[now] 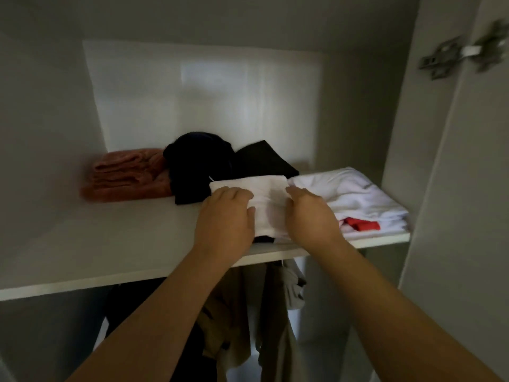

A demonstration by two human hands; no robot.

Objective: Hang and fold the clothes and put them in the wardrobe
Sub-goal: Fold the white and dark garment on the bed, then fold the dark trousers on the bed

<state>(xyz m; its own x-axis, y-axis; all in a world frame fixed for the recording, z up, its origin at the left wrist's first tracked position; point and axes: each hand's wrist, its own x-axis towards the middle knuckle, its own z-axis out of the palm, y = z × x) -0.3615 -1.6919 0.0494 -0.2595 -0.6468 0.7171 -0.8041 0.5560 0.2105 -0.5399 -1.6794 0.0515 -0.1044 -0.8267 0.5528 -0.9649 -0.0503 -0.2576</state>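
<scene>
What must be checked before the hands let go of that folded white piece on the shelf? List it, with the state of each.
1. Folded white garment on the shelf, not past its front edge: ok.
2. Left hand and right hand hold its two sides: ok.
3. Fold tidy: ok.
4. Clear of neighbours: not ok; it overlaps the dark clothes and meets the white stack.
5. Lies level: cannot tell; dark cloth shows under its near edge.

- Door hinge (465, 52), far right: blurred, detail unreadable.
- Hanging garments (278, 312) below shelf (110, 252): tops hidden, lower ends cut off by bottom edge.
- Dark item (264, 239) under white folded cloth (268, 205): mostly covered.
</scene>
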